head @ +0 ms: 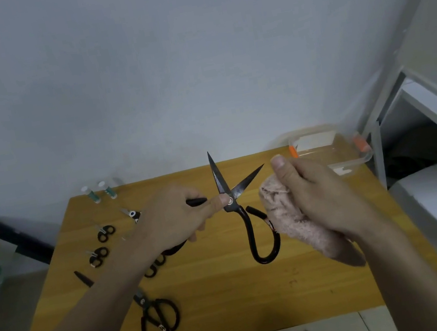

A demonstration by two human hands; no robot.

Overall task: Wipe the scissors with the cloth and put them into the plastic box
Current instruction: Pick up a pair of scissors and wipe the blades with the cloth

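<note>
Holding a big pair of black scissors (237, 205) up over the wooden table (235, 302), the left hand (174, 219) comes in from the lower left with its arm stretched across the table; its fingers are curled round one black handle, and its thumb presses right by the shiny screw where the two blades cross. The blades are spread apart in a V — one points up toward the wall, the other points up and to the right. The other handle loop hangs down free, between the two hands.

The right hand (313, 195) comes in from the lower right; its fingers are bunched round a pink fluffy cloth (295, 224), and its thumb sticks up. The cloth sits just to the right of the scissors, close to the hanging loop and near the right blade; I cannot tell if it touches them.

The clear plastic box (331, 149) with orange clips stands at the far right corner of the table, behind the right hand. More scissors lie on the left side of the table — a big black pair (158, 320) near the front, and a few small ones (105, 233) farther back; two little green and white tubes (99, 191) lie at the far left edge.
</note>
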